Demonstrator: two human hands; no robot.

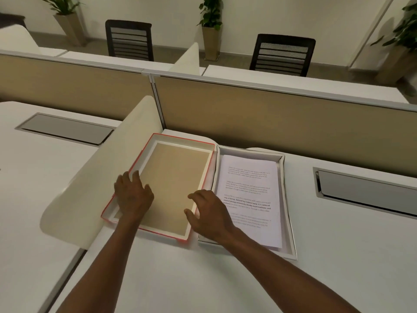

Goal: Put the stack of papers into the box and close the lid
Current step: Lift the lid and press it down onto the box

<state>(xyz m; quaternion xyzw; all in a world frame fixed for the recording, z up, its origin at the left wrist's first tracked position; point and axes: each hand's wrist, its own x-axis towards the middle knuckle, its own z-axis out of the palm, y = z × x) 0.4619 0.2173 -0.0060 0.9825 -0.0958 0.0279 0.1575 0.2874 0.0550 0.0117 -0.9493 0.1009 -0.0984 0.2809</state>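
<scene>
The stack of printed papers (pixel 248 188) lies inside a shallow white box (pixel 284 199) on the desk. To its left the red-edged lid (pixel 176 177) rests upside down, its tan inside facing up. My left hand (pixel 133 195) sits on the lid's near left rim, fingers spread over the edge. My right hand (pixel 209 213) hovers over the lid's near right rim with fingers apart and curled. Whether either hand grips the rim is unclear.
A cream curved divider (pixel 101 177) stands just left of the lid. A tan partition (pixel 270 118) runs behind the box. Grey cable hatches (pixel 65 128) (pixel 365 188) sit in the white desk (pixel 203 279) on both sides.
</scene>
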